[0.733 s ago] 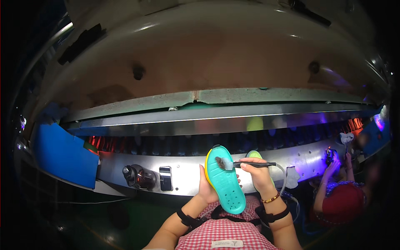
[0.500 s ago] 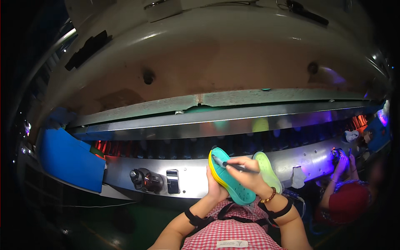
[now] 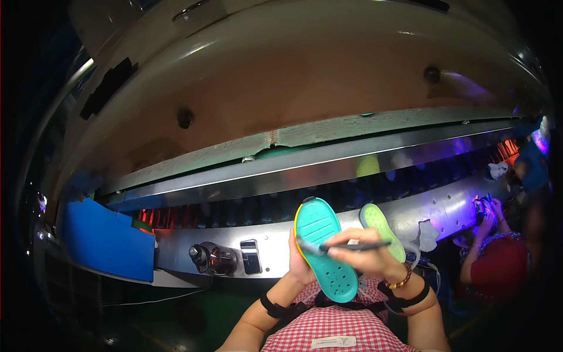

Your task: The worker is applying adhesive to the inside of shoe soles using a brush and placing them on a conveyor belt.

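A turquoise shoe sole with a yellow rim along its left side is held up in front of my body, its toe end pointing away. My left hand is closed on the sole's left edge, the fingers hidden beneath. Pinched in my right hand is a brush with a dark handle. Its pale, blurred tip lies over the middle of the sole, toward the left edge. Just right of my right hand, a lime-green sole rests on the metal ledge.
A dark bottle-like container and a phone stand left on the metal ledge. Beyond runs a dark roller conveyor under a metal rail. A blue panel is far left. A co-worker in red headwear works at right.
The brush tip has moved from the toe end down toward the sole's middle. The sole now faces up more squarely, showing less yellow rim. The whole view has shifted slightly.
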The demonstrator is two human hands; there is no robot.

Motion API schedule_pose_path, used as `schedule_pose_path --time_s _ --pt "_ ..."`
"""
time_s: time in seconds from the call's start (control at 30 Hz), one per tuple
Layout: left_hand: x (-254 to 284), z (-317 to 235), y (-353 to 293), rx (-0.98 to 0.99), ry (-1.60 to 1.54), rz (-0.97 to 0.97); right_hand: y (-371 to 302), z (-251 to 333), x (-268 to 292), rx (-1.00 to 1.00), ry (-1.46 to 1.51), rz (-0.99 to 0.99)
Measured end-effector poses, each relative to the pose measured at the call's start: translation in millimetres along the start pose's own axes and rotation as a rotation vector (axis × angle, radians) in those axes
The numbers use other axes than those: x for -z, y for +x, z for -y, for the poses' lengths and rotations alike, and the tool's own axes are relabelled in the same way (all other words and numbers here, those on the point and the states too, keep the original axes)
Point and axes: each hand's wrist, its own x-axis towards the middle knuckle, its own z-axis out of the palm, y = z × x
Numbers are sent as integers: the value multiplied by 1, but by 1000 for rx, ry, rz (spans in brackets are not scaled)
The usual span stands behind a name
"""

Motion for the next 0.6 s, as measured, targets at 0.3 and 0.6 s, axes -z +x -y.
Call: schedule_pose_path --time_s 0.3,0.6 --pt "-24 -13 -4 -72 136 90 -13 -4 1 134 43 153" --pt "-30 -33 -5 -439 346 98 -15 0 2 233 -72 215"
